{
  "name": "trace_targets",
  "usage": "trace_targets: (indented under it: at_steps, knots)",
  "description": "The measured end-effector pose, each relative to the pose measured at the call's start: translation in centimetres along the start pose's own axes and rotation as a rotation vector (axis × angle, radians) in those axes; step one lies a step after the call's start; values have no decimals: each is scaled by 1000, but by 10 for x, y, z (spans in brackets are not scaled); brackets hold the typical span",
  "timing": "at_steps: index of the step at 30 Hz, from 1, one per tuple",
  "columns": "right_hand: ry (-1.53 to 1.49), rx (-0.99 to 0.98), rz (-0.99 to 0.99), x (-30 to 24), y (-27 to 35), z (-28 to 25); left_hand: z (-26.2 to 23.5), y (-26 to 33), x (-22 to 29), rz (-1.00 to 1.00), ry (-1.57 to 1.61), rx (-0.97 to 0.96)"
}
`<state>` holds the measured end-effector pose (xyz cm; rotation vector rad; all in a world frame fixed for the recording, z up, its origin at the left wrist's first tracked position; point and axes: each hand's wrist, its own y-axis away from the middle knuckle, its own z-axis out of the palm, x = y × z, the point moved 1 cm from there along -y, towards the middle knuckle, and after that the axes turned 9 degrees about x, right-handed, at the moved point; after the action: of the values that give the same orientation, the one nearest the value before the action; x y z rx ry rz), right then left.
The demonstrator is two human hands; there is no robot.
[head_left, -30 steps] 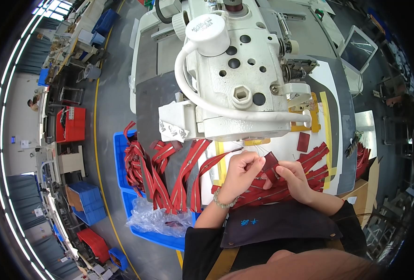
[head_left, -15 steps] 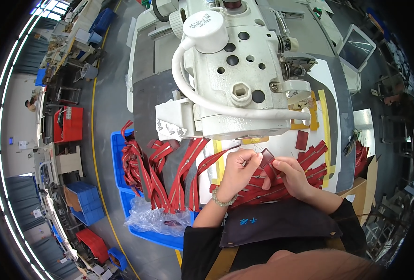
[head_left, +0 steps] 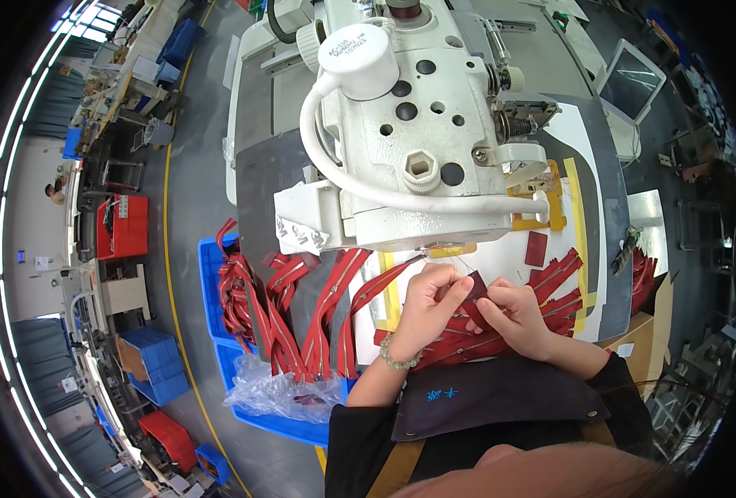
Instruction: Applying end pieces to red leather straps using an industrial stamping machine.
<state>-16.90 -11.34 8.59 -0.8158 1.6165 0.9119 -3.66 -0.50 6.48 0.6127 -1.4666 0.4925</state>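
In front of a white industrial sewing machine (head_left: 430,212), both hands are closed on a small dark red patch (head_left: 475,285) at the end of a red zipper. My left hand (head_left: 432,305) pinches the patch from the left with thumb and fingers. From the other side my right hand (head_left: 514,314) grips it, its fingertips close to the left ones. Fine threads run from beneath the machine toward the patch. Under my wrists lie several red zippers (head_left: 560,314) with metal teeth. A flat dark red rectangle (head_left: 535,248) rests on the white board just beyond my right hand.
More red zippers (head_left: 333,290) drape over the table's left side toward a blue bin (head_left: 281,427) with clear plastic in it. Yellow tape (head_left: 582,224) edges the white board. A cardboard box (head_left: 650,332) stands at the right, and a screen (head_left: 631,80) at the far right.
The patch has turned between my fingers and now shows a plainer, darker face. My right fingers have curled in closer around it. The machine appears shifted slightly left in view.
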Motion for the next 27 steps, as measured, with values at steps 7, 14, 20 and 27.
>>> trace_targets:
  at_steps: [7, 14, 20, 27]
  knots:
    - [-477, -173, 335, 2, 0, -8, -2, -4, -6, -67, 85, 6]
    - [-103, -195, 174, 8, -12, -35, -24, -9, -28, -48, 84, 147]
    - [140, -443, 223, -11, -10, -53, -56, -15, -46, 10, -54, 287]
    - [214, -619, -233, -2, -21, 1, -81, -8, -31, 96, -669, 286]
